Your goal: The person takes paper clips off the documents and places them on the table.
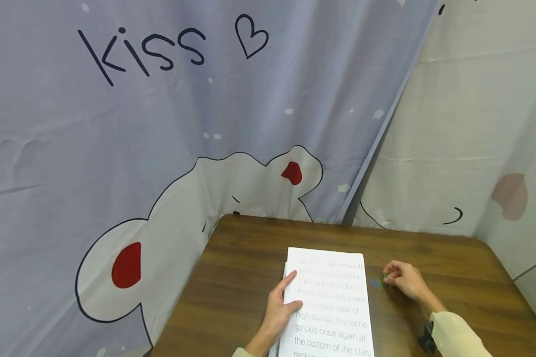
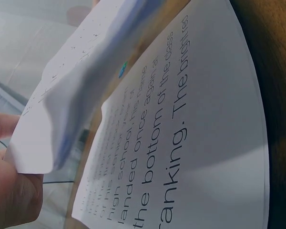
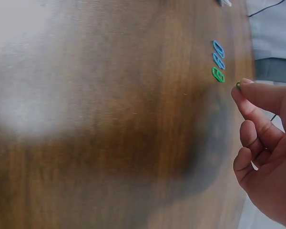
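My left hand (image 1: 278, 306) is at the left edge of a stack of printed paper (image 1: 330, 297). In the left wrist view its thumb and fingers pinch a bundle of white sheets (image 2: 33, 138), raised at an angle, beside a page (image 2: 219, 129) of large print. To the right of the stack, my right hand (image 1: 406, 280) pinches a small green paper clip (image 3: 238, 86) between thumb and index finger, mostly hidden by the fingertips. Close by on the table lie a green paper clip (image 3: 218, 74) and two blue paper clips (image 3: 219, 49) in a row.
The brown wooden table (image 1: 232, 267) has rounded far corners. A printed curtain (image 1: 250, 99) hangs behind it and along the left, with a pale curtain (image 1: 451, 124) on the right. A dark band (image 1: 426, 339) sits at the right wrist.
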The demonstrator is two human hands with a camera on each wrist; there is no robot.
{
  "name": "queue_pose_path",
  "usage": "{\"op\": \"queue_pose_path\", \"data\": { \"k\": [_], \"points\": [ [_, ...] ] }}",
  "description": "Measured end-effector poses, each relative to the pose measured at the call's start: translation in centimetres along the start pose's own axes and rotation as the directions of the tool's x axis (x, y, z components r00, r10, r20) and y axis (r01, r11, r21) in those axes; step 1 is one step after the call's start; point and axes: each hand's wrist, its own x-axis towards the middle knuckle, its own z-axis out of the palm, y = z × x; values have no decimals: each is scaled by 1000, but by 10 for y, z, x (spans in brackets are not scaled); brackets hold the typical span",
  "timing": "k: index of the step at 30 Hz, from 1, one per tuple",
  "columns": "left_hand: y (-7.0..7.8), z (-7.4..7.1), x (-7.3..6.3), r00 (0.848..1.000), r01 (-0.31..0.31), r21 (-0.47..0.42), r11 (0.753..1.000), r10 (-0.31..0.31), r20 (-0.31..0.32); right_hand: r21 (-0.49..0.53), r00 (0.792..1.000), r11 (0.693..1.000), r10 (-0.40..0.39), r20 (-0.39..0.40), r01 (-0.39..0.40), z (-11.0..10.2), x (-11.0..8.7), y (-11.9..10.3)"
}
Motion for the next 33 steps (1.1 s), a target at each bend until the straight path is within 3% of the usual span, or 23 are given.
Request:
{"op": "queue_pose_path", "data": {
  "k": [22,33],
  "points": [
    [0,1,-2,1000,24,-15,1000,-25,-4,-34,1000,999,-8,-9,8,13,-3,10],
    [0,0,-1,1000,19,-27,999,-19,10,-67,995,997,-50,-92,44,19,-9,8]
  ]
}}
